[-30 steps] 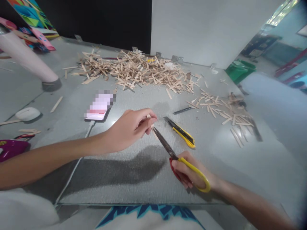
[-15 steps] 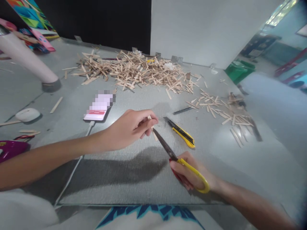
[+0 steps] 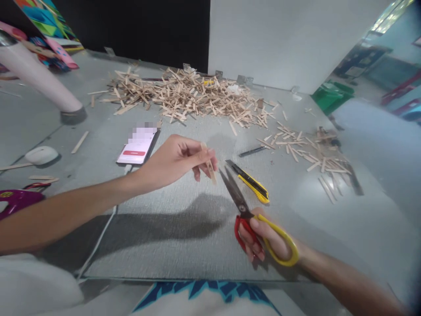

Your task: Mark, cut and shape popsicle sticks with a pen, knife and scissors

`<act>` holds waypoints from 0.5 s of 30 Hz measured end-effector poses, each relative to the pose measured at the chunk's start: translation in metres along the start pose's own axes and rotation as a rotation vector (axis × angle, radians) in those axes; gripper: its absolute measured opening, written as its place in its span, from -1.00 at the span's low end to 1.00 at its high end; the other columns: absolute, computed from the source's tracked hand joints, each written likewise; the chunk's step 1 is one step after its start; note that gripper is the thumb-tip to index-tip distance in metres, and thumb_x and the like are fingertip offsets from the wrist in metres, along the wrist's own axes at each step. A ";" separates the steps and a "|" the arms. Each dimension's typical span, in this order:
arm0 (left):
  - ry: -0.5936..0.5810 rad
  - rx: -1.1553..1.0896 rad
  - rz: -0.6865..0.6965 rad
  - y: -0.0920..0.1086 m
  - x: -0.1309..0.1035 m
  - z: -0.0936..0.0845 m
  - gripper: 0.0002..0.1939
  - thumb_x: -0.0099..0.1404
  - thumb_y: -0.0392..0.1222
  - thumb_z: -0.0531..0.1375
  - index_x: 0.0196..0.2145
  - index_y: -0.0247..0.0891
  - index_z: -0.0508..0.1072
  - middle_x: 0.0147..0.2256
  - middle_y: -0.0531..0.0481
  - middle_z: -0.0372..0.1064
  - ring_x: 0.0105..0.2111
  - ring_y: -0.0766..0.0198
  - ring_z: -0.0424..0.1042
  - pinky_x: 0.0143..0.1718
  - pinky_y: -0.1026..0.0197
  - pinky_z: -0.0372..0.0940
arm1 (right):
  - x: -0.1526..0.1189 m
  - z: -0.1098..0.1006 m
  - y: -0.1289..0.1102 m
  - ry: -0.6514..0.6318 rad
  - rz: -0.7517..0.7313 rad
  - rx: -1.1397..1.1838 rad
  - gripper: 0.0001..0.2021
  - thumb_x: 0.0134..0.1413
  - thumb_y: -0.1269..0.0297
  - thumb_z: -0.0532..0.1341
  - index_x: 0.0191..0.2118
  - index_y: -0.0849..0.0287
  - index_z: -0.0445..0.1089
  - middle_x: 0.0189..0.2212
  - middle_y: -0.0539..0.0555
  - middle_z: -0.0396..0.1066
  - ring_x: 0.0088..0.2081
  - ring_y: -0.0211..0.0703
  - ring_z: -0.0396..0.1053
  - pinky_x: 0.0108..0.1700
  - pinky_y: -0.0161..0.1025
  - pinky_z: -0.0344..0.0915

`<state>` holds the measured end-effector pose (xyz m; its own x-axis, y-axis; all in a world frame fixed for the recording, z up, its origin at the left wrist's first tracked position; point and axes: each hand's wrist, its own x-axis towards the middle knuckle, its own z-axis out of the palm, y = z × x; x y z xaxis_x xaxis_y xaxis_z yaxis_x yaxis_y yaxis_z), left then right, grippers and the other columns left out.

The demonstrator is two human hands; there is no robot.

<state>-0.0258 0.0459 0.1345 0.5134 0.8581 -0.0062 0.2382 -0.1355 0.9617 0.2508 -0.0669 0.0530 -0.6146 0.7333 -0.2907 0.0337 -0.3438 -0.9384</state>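
Note:
Between the thumb and fingers of my left hand (image 3: 189, 159) is a small wooden stick piece (image 3: 212, 172), held above the grey table. My right hand (image 3: 263, 235) grips scissors (image 3: 242, 207) with one red and one yellow handle. Their blades are parted, with the tips just right of the stick and apart from it. A yellow and black box cutter (image 3: 251, 182) lies beyond the scissors, and a thin dark blade or tool (image 3: 252, 152) lies behind it.
A large heap of wooden sticks (image 3: 197, 98) spans the back, with more scattered sticks (image 3: 291, 142) at the right. At the left are a lit phone (image 3: 138, 147) on a white cable (image 3: 101, 237), a white mouse (image 3: 41, 155), a purple object (image 3: 21, 202) and a pale post (image 3: 42, 77).
The scissors' blades have parted and moved off the stick. My left hand has risen slightly and turned, showing more of the stick; my right hand has shifted slightly right.

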 end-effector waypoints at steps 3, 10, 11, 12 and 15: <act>0.032 -0.110 -0.047 0.000 -0.001 0.003 -0.68 0.61 -0.01 0.23 -0.17 -0.29 0.64 -0.33 -0.02 0.69 -0.33 0.23 0.69 -0.44 0.32 0.51 | -0.003 0.001 -0.001 0.043 0.019 -0.024 -0.23 0.23 -0.57 0.18 -0.57 0.10 0.24 -0.75 -0.10 0.18 -0.74 -0.33 0.20 -0.65 -0.37 0.24; 0.046 -0.164 -0.085 -0.003 -0.008 0.016 -0.57 0.53 0.10 0.31 -0.32 -0.32 0.67 -0.11 -0.20 0.71 -0.33 0.11 0.75 -0.49 0.26 0.61 | -0.008 0.005 0.004 0.053 0.120 -0.094 -0.24 0.27 -0.56 0.15 -0.56 0.08 0.20 -0.77 -0.11 0.13 -0.73 -0.35 0.18 -0.66 -0.40 0.09; 0.043 -0.165 -0.086 -0.004 -0.009 0.018 -0.59 0.53 0.11 0.32 -0.28 -0.31 0.68 -0.16 -0.18 0.71 -0.33 0.10 0.75 -0.49 0.26 0.61 | -0.009 0.006 0.004 0.062 0.126 -0.105 -0.24 0.27 -0.57 0.15 -0.55 0.08 0.20 -0.76 -0.12 0.14 -0.73 -0.36 0.17 -0.66 -0.40 0.09; 0.041 -0.163 -0.087 -0.004 -0.010 0.019 -0.61 0.53 0.10 0.32 -0.24 -0.30 0.68 -0.23 -0.15 0.71 -0.33 0.09 0.75 -0.48 0.25 0.62 | -0.009 0.006 0.003 0.073 0.129 -0.113 -0.24 0.26 -0.58 0.14 -0.54 0.08 0.20 -0.75 -0.12 0.14 -0.73 -0.37 0.15 -0.66 -0.40 0.08; 0.046 -0.148 -0.085 -0.004 -0.012 0.021 -0.62 0.54 0.09 0.31 -0.22 -0.31 0.67 -0.35 -0.11 0.68 -0.35 0.09 0.74 -0.49 0.24 0.61 | -0.011 0.008 0.003 0.097 0.126 -0.128 -0.24 0.24 -0.60 0.12 -0.52 0.07 0.18 -0.72 -0.13 0.14 -0.72 -0.39 0.10 -0.66 -0.39 0.09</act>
<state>-0.0160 0.0257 0.1252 0.4579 0.8854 -0.0796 0.1531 0.0097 0.9882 0.2519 -0.0808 0.0549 -0.5209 0.7442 -0.4181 0.2095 -0.3633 -0.9078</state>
